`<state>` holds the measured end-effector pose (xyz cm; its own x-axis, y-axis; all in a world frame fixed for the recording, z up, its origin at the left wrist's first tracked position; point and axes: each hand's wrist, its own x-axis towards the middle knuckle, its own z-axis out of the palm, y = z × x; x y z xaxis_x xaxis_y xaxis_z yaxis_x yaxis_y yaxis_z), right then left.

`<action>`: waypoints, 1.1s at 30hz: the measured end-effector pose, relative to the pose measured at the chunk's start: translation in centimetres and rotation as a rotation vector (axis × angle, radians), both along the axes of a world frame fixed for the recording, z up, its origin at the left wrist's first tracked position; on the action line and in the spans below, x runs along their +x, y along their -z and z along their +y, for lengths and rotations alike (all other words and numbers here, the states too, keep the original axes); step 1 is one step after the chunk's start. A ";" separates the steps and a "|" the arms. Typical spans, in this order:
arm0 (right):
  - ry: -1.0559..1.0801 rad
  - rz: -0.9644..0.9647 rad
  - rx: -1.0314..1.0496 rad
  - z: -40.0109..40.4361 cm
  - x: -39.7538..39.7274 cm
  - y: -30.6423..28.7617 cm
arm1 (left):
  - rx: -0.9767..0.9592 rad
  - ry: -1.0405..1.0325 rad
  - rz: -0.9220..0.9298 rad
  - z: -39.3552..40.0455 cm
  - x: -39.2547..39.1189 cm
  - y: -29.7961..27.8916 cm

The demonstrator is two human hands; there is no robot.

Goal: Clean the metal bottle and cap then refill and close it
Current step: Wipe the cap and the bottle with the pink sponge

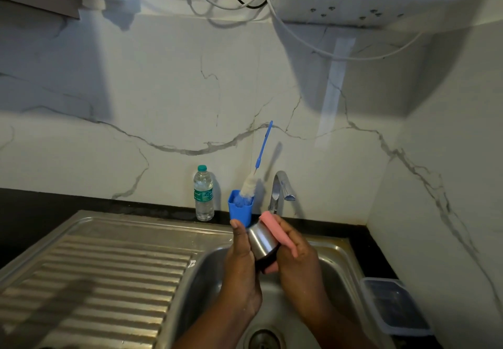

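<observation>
- Head view: I see the left hand [241,253] wrapped round the cylindrical bare-steel bottle [261,239], thumb up along its side, holding it tilted over the stainless steel sink basin [334,272].
- The right hand [295,250] clasps a pink rectangular sponge [275,233] and presses it flat against the bottle's upper right side; the bottle sits between the two hands, touching both.
- To scrub well, I judge the left hand should turn the bottle while the sponge runs its whole length (the dark lower end included), keeping everything above the basin so drips fall in.
- The cap I cannot pick out here.
- Behind, on the dark bench [81,201], stand a blue plastic holder [239,208] with a white-bristled, blue-handled bottle brush [254,178], a clear plastic water bottle [203,194] and the chrome tap [280,190].
</observation>
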<state>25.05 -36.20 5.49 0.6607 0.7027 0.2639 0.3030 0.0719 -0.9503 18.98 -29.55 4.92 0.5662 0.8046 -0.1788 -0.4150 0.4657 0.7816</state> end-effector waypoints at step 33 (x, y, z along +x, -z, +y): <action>0.057 -0.675 -0.013 -2.3 -1.0 0.6 | 0.035 -0.113 0.104 0.1 -0.7 -0.7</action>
<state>24.06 -38.49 4.93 0.3906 0.6772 0.6236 0.8332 0.0280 -0.5522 18.28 -29.46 5.65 0.4518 0.8689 -0.2024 -0.3788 0.3922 0.8383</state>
